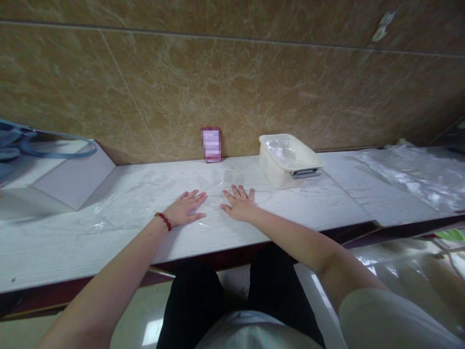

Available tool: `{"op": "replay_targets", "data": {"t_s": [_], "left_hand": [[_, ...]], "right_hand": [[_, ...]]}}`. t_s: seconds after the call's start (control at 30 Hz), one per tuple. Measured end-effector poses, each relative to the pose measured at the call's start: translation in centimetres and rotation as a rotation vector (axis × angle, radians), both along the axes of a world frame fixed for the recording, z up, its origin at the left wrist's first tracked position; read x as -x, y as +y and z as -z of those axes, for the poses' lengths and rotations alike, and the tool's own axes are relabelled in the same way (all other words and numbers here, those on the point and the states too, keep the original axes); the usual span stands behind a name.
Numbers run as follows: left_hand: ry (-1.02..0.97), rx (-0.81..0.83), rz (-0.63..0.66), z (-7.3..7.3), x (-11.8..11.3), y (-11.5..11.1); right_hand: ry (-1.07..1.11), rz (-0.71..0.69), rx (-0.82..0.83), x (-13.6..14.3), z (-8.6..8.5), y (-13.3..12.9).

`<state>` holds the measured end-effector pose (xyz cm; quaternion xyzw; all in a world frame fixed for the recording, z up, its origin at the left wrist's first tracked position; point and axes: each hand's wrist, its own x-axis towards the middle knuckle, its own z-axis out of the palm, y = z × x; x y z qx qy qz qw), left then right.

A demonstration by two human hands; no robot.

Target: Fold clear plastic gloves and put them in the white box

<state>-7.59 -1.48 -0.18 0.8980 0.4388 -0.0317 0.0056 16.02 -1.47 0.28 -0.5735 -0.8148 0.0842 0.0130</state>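
Left hand: the left hand (184, 209) lies palm down on the white wood-grain worktop (218, 238); fingers spread, thumb held out toward the other hand; nothing gripped
Right hand: the right hand (240, 203) also palm down on the worktop; fingers fanned, nothing gripped; a narrow gap between the two hands
Bracelet: red beaded bracelet (165, 221) round the left wrist
Plastic film: thin clear film (127, 208) on the worktop, mostly to the left of the left hand; its edges hard to make out; cannot tell whether it reaches under the fingers
Tub: cream tub (278, 173), upright and open-topped, beyond the right hand and to its right, not touched; grey latch (305, 173) on its right end; crumpled clear plastic (285, 151) inside
Phone: phone (212, 144) upright at the back edge, against the brown tiled wall (181, 92); screen blurred, unreadable
Left end: white box (87, 179) on the worktop; blue strap (69, 155) looped over its top
Right end: crumpled clear sheeting (432, 169) spread on the worktop, well apart from the hands
Below: dark trousers (196, 300) at the front edge; pale glossy floor (134, 310)
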Motion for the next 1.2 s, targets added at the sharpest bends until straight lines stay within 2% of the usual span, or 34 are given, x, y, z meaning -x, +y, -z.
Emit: {"op": "replay_targets", "data": {"t_s": [0.63, 0.87, 0.93, 1.03, 1.2], "left_hand": [[-0.011, 0.009, -0.009, -0.5, -0.2, -0.2], [-0.155, 0.038, -0.016, -0.9, 0.5, 0.4], [-0.241, 0.035, -0.047, -1.0, 0.7, 0.8], [-0.365, 0.032, -0.16, -1.5, 0.5, 1.5], [-0.546, -0.061, -0.321, -4.1, -1.8, 3.1]], "right_hand": [[-0.079, 0.225, 0.037, -4.4, 0.0, 0.8], [-0.036, 0.305, -0.034, -6.0, 0.4, 2.0], [-0.021, 0.286, -0.075, -6.2, 0.3, 2.8], [-0.001, 0.231, -0.111, -6.4, -0.2, 4.5], [0.016, 0.238, -0.125, -5.8, -1.0, 8.3]]}}
